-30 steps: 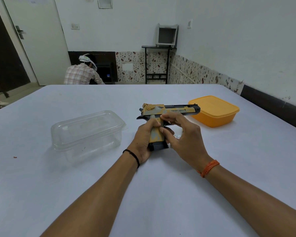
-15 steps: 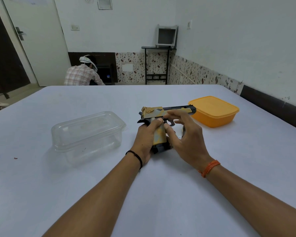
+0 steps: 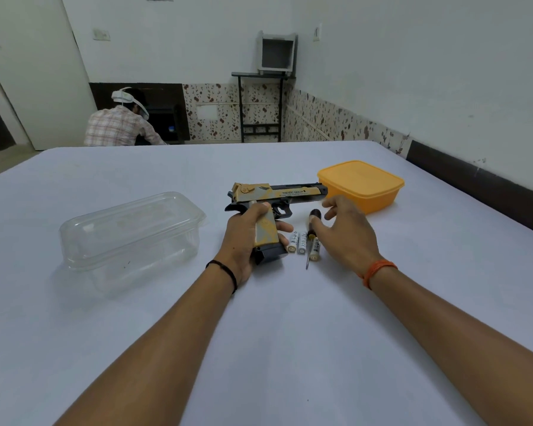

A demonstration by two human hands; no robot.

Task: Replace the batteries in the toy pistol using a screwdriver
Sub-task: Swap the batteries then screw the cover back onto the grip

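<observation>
— What are the fingers doing?

— The left hand has its fingers curled round the grip of the toy pistol, thumb on the far side, so the gun stands on the butt of its grip on the table, barrel pointing right.

— And the other hand?

— The right hand holds nothing. Its fingers are spread and only slightly bent, hovering just right of the screwdriver. The thumb tip looks as if it meets the dark handle, but I can't tell for sure.

— Where do the batteries lie?

— Three white batteries lie side by side on the table between the two hands, just beside the pistol's grip. The screwdriver lies across the rightmost one, tip pointing toward the person.

— What else is out there?

— A clear plastic container sits to the left, an orange lidded box beyond the right hand. Another person sits past the table's far edge, back turned.
</observation>
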